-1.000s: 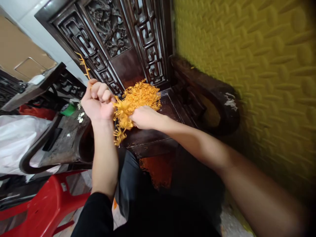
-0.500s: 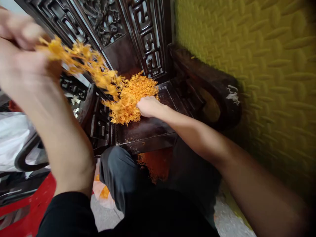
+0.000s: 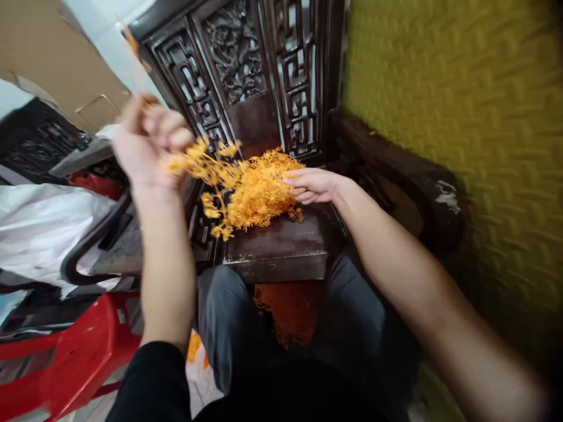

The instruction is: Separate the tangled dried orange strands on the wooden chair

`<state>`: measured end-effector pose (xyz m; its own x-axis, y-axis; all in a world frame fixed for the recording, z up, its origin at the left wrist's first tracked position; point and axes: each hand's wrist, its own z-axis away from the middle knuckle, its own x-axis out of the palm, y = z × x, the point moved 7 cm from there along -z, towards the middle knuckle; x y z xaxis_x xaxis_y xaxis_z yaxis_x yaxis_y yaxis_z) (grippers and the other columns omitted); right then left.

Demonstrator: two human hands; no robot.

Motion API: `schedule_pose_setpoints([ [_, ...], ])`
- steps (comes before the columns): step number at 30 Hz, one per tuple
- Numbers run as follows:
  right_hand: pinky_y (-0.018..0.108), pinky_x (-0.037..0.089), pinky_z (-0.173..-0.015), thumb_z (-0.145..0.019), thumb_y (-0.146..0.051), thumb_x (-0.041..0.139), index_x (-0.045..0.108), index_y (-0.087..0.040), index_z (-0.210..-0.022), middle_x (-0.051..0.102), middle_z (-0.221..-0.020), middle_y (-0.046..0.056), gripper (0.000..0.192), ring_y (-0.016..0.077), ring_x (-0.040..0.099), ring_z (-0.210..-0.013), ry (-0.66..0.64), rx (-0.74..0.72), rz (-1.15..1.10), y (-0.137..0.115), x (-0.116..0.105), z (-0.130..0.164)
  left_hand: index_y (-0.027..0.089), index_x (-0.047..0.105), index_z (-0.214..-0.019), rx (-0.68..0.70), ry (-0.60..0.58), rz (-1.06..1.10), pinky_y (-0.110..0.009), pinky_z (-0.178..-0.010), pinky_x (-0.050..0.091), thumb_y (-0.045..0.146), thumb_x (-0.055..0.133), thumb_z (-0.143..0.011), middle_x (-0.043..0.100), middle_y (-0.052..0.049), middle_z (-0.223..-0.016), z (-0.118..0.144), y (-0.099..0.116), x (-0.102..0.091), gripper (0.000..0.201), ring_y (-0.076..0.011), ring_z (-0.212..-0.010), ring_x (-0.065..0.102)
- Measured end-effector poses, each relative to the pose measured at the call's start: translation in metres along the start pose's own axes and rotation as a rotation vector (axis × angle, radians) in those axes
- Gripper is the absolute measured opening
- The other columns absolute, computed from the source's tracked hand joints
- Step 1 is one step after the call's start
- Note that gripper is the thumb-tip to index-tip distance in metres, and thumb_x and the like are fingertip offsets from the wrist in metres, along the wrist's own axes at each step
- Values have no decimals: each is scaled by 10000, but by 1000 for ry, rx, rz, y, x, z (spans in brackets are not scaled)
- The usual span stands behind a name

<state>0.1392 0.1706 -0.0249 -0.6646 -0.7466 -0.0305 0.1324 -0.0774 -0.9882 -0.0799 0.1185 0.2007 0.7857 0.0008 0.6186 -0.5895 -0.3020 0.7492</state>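
Head view: carved dark wooden chair (image 3: 281, 252) stands against a yellow textured wall (image 3: 461, 117); a red plastic stool (image 3: 74, 357) sits at lower left. Orange stringy pile (image 3: 259, 190) lies on the chair seat. Left hand (image 3: 149, 143), raised and blurred, has its grip closed on a tuft of strands (image 3: 202, 170) trailing from the pile. Right hand (image 3: 314, 184) rests on the pile's right edge, fingers loosely extended, gripping nothing.
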Motion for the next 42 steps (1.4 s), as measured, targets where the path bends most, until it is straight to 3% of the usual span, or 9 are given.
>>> schedule_pose_setpoints([
  [2,172,262,-352,-998,-444,538,604,-193,-798,339,-475,-122,327,67,254,-345,71,24,167,4,-4,-3,163,454,-704,-125,-13,74,-162,-395,234,225,319,-1080,283,77,-498,5,-33,-18,404,-31,-396,261],
  [7,215,436,-440,-752,-406,815,783,-170,-777,491,-417,-84,240,95,413,-353,209,155,598,23,-8,-12,180,469,-726,-296,77,125,-180,-385,228,184,417,-1033,268,65,-510,12,-109,-73,312,-51,-404,264],
  [15,304,525,-742,-998,-338,513,775,-124,-1131,771,-873,101,363,188,686,-682,723,-76,626,-6,-30,-4,181,485,-744,-354,120,198,-185,-377,226,197,406,-1020,264,62,-519,20,-135,-100,287,-53,-403,267],
  [19,331,515,-802,-965,-454,592,692,-186,-1312,758,-972,61,449,189,670,-799,558,-500,629,-44,34,-4,177,456,-725,-417,159,267,-179,-373,217,183,388,-1023,238,73,-514,25,-156,-100,306,-46,-391,256],
  [22,320,489,-792,-953,-454,624,743,-203,-1166,731,-922,51,350,181,631,-790,397,-639,754,-61,74,1,172,474,-736,-475,156,288,-182,-369,212,181,423,-1018,238,79,-509,29,-170,-100,287,-45,-379,255],
  [25,310,460,-747,-1000,-395,547,734,-173,-862,678,-807,58,321,173,596,-736,547,-698,776,-73,67,15,161,489,-739,-500,197,312,-188,-351,174,157,384,-1029,216,89,-483,31,-173,-109,308,-41,-351,227],
  [28,308,448,-696,-960,-455,615,736,-168,-907,633,-734,27,316,162,561,-667,700,-714,691,-77,42,28,151,487,-730,-496,250,367,-189,-338,148,139,345,-1036,214,95,-455,31,-170,-119,337,-36,-331,217],
  [33,324,478,-748,-853,-566,727,659,-218,-1337,701,-918,39,599,174,593,-755,352,-711,846,-63,63,11,149,493,-737,-532,229,439,-186,-343,170,140,340,-1042,246,91,-445,34,-175,-119,341,-42,-329,253],
  [42,308,469,-754,-977,-432,614,718,-178,-1097,702,-913,67,300,183,628,-799,344,-706,960,-55,80,5,150,494,-737,-568,232,498,-184,-344,175,150,361,-1035,253,88,-459,38,-185,-107,327,-51,-332,262],
])
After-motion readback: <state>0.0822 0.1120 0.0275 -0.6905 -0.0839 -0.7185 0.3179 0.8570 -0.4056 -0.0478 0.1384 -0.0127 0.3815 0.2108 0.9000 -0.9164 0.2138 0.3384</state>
